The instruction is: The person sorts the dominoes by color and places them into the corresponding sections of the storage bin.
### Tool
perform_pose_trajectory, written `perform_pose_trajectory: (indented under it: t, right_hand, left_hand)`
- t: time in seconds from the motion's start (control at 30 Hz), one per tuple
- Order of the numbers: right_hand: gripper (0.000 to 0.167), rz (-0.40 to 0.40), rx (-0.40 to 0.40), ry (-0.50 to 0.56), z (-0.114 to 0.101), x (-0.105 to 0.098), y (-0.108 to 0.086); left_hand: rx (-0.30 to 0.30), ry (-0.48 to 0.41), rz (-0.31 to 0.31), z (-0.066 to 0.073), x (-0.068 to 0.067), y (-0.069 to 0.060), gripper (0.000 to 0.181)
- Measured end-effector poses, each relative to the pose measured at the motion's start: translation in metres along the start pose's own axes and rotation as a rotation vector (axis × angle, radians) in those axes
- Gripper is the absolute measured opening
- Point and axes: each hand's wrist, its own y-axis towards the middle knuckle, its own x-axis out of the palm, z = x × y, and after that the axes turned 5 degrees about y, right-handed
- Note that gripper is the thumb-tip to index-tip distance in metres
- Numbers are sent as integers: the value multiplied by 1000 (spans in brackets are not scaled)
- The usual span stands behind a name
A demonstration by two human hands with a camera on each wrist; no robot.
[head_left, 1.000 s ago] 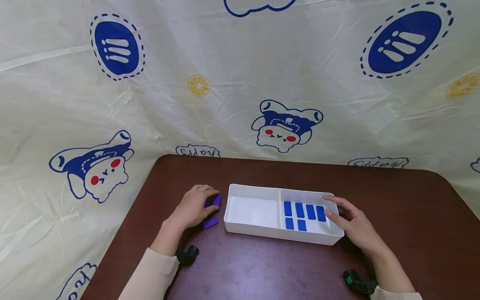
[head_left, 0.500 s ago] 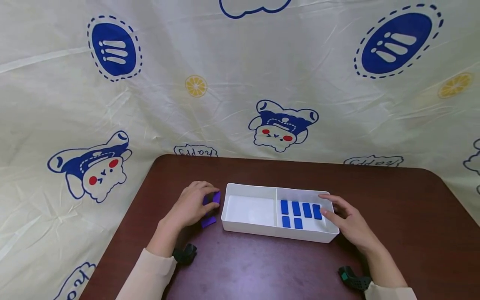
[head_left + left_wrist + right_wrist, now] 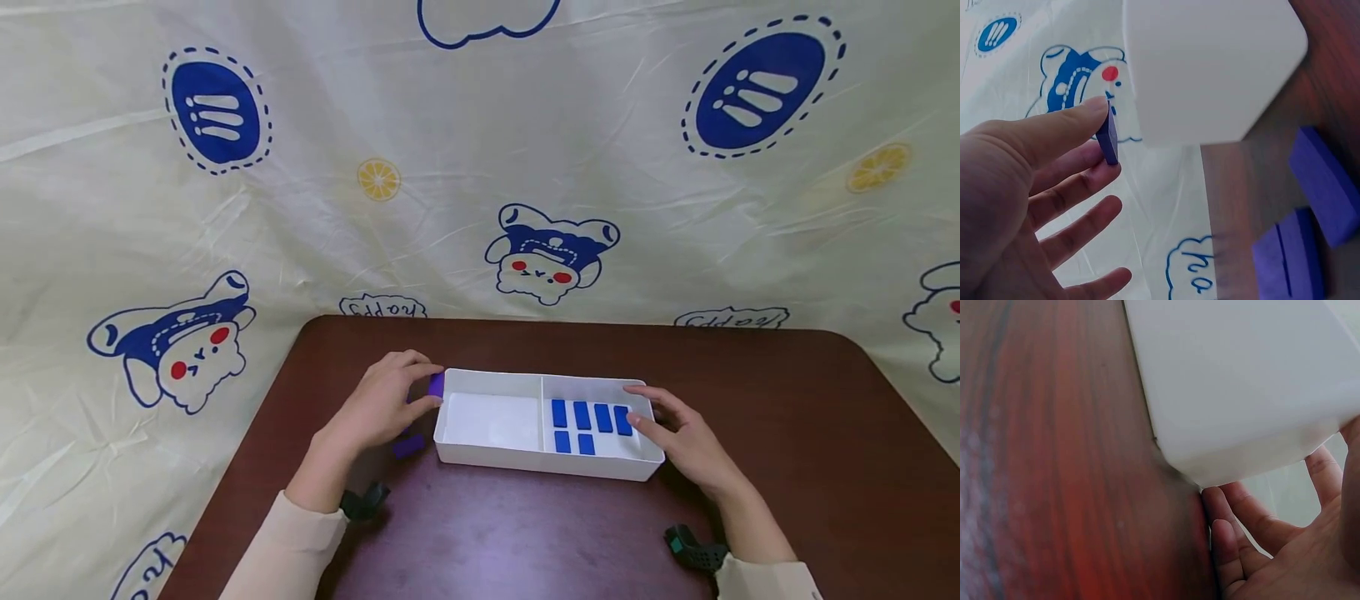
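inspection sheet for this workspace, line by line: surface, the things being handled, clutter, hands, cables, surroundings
surface: dark reddish-brown wood-grain table, rounded far corners
things handled: white rectangular two-compartment tray, with six blue rectangular blocks in its right compartment, in rows of four and two; loose purple rectangular blocks on the table by its left end
clutter: nothing seen
hands: left hand pinches a raised purple block between thumb and finger; right hand holds the tray's right end; black wrist devices on both wrists
cables: nothing seen
surroundings: glossy pale sheet with blue cartoon and orange-slice prints
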Motion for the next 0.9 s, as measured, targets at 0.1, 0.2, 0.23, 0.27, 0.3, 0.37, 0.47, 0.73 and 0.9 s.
perform_pose_trajectory:
  t: [0.1,0.2,0.23,0.27,0.3,0.37,0.47,0.73,0.9]
  right_hand:
    - [58,-2,3,4,0,1,0]
    - [58,-6,1,14,-1,1,0]
    - [58,-6,0,16,-2,1,0]
    - [58,-6,-1,17,-2,1,0]
    - [58,-6,-1,17,-3,0,0]
    - [58,-6,-4,13,-3,0,-1]
    - [57,-5,-7,12,-3,-2,-1]
    - [56,1,-16,25,-2,0,0]
    - [56,0,-22,15,0,0,0]
  left_hand:
    - [25,5,-10,7,1,5,42]
    - [43,11,-17,13,3,9,41]
    - [49,11,-20,15,4,11,41]
    - [53,11,-28,17,4,12,41]
    - [57,10,-35,20,5,13,40]
    - [75,13,-37,24,6,15,40]
    - [103,21,-34,30,7,19,39]
    - [133,19,-56,39,13,25,40]
    - [150,29,-75,43,19,32,41]
